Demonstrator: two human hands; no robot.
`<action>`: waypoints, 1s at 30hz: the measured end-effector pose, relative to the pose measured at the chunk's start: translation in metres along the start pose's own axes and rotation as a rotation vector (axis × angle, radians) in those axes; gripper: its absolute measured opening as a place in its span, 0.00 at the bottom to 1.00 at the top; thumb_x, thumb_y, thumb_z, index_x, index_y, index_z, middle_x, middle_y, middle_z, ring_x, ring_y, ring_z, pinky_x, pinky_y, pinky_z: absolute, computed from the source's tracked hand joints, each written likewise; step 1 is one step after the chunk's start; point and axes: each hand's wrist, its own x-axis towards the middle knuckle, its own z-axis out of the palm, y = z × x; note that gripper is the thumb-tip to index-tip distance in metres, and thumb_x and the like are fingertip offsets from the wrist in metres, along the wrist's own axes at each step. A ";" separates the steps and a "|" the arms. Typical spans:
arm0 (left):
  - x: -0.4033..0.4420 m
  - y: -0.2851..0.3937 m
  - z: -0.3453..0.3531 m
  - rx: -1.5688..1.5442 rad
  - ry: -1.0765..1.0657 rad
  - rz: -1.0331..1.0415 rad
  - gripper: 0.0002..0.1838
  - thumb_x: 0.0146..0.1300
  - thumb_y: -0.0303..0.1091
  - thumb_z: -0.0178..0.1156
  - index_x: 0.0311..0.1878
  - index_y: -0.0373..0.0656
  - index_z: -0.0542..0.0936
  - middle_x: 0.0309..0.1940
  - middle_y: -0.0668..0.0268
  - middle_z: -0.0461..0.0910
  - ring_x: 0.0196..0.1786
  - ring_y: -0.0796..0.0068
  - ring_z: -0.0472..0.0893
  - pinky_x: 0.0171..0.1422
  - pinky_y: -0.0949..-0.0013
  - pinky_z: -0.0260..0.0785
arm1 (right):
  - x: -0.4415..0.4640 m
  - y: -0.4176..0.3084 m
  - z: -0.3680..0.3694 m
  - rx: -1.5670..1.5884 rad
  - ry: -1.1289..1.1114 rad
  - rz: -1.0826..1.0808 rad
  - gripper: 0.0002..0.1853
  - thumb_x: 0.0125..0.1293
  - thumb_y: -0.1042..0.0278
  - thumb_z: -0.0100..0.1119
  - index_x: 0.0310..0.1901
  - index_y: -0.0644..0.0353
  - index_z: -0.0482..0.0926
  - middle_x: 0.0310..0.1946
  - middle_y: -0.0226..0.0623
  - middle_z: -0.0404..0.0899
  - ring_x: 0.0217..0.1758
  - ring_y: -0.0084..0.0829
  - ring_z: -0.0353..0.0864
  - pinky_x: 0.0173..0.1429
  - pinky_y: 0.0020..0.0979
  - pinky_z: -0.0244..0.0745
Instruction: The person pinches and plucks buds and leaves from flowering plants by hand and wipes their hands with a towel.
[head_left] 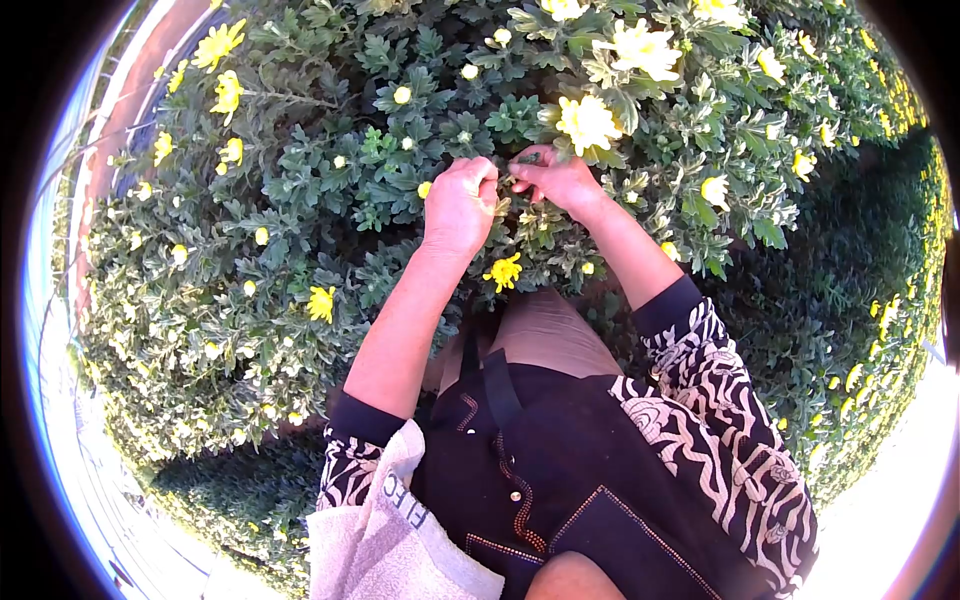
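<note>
My left hand (462, 205) is closed among the green leaves of a flowering plant, its fingertips curled inward and whatever they pinch hidden. Just to its right, my right hand (557, 180) has thumb and fingers pressed together around a small green sprig (528, 159). The two hands are close but apart. A large pale yellow flower (588, 124) blooms directly above my right hand. Below the hands hangs a smaller yellow flower (503, 271). A yellow bud (424, 189) touches or nearly touches the edge of my left hand.
Dense leafy plants (290, 200) with yellow flowers and buds surround the hands. Another flowering row (860, 400) curves along the right beyond a shaded gap. A light towel (400, 530) hangs by my left forearm over the dark apron (540, 450). Reddish ground shows at upper left.
</note>
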 end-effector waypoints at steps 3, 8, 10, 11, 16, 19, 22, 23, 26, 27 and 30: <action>-0.002 -0.004 0.001 -0.036 0.011 -0.019 0.05 0.56 0.22 0.60 0.37 0.40 0.79 0.33 0.57 0.80 0.36 0.59 0.81 0.42 0.64 0.74 | 0.008 -0.001 -0.011 -0.340 0.241 0.096 0.24 0.67 0.58 0.60 0.61 0.61 0.75 0.36 0.42 0.86 0.34 0.28 0.87 0.45 0.29 0.80; -0.009 -0.005 0.003 -0.016 0.037 -0.026 0.07 0.56 0.22 0.61 0.38 0.42 0.81 0.32 0.59 0.79 0.35 0.62 0.82 0.42 0.65 0.73 | 0.028 0.010 -0.027 -0.164 0.292 0.076 0.24 0.61 0.70 0.63 0.60 0.62 0.73 0.51 0.44 0.80 0.56 0.34 0.80 0.56 0.33 0.78; -0.011 0.002 -0.001 0.004 0.026 -0.078 0.07 0.56 0.23 0.62 0.39 0.42 0.81 0.34 0.59 0.80 0.35 0.63 0.82 0.42 0.65 0.74 | 0.019 0.005 -0.018 0.088 0.192 -0.231 0.27 0.58 0.72 0.66 0.60 0.61 0.70 0.46 0.37 0.80 0.50 0.29 0.80 0.56 0.32 0.76; -0.010 0.006 -0.003 0.021 0.014 -0.124 0.08 0.57 0.24 0.62 0.40 0.42 0.81 0.36 0.59 0.80 0.36 0.65 0.82 0.42 0.65 0.74 | 0.014 0.002 -0.013 0.025 0.186 -0.349 0.29 0.57 0.70 0.68 0.60 0.61 0.69 0.44 0.35 0.80 0.48 0.27 0.78 0.55 0.31 0.75; 0.005 0.022 -0.002 -0.052 0.122 -0.163 0.12 0.58 0.26 0.64 0.47 0.39 0.79 0.44 0.58 0.79 0.36 0.69 0.82 0.44 0.65 0.74 | 0.015 -0.012 0.007 0.145 0.244 -0.398 0.17 0.66 0.59 0.64 0.51 0.59 0.78 0.33 0.28 0.79 0.38 0.21 0.75 0.48 0.26 0.72; 0.015 0.031 -0.003 -0.035 0.289 -0.188 0.21 0.56 0.25 0.66 0.55 0.44 0.77 0.47 0.60 0.79 0.36 0.69 0.82 0.45 0.64 0.75 | 0.025 -0.003 0.017 0.083 0.212 -0.324 0.11 0.69 0.61 0.60 0.47 0.57 0.81 0.31 0.28 0.81 0.35 0.20 0.75 0.46 0.24 0.72; 0.024 0.022 -0.004 0.076 0.161 -0.177 0.21 0.56 0.26 0.67 0.54 0.47 0.79 0.44 0.60 0.79 0.36 0.69 0.82 0.45 0.65 0.75 | 0.030 0.010 0.019 0.148 0.089 -0.198 0.16 0.68 0.54 0.60 0.51 0.54 0.80 0.35 0.28 0.83 0.39 0.21 0.78 0.48 0.26 0.72; 0.027 0.017 -0.002 0.117 0.165 -0.169 0.17 0.56 0.28 0.67 0.49 0.50 0.81 0.40 0.63 0.78 0.36 0.68 0.81 0.45 0.64 0.74 | 0.031 0.015 0.019 0.074 0.117 -0.173 0.20 0.68 0.49 0.60 0.52 0.54 0.79 0.35 0.28 0.83 0.40 0.22 0.79 0.50 0.27 0.72; 0.028 0.015 -0.005 0.205 0.111 -0.132 0.12 0.57 0.30 0.67 0.45 0.50 0.82 0.37 0.64 0.76 0.37 0.65 0.81 0.44 0.63 0.73 | 0.013 0.000 0.020 -0.057 0.214 -0.093 0.21 0.67 0.48 0.59 0.52 0.55 0.79 0.35 0.29 0.83 0.39 0.24 0.80 0.50 0.28 0.73; 0.026 0.016 -0.006 0.236 0.123 -0.106 0.09 0.57 0.31 0.66 0.42 0.50 0.82 0.37 0.64 0.76 0.38 0.61 0.81 0.44 0.60 0.72 | 0.016 -0.004 0.017 -0.105 0.169 -0.125 0.19 0.68 0.49 0.58 0.50 0.56 0.79 0.36 0.35 0.84 0.39 0.31 0.83 0.51 0.33 0.75; 0.024 0.013 -0.006 0.259 0.149 -0.084 0.07 0.58 0.31 0.65 0.40 0.48 0.81 0.38 0.62 0.76 0.40 0.57 0.81 0.44 0.58 0.72 | 0.006 -0.009 0.013 -0.514 0.338 -0.184 0.17 0.68 0.52 0.57 0.48 0.56 0.78 0.37 0.41 0.84 0.41 0.41 0.84 0.50 0.39 0.76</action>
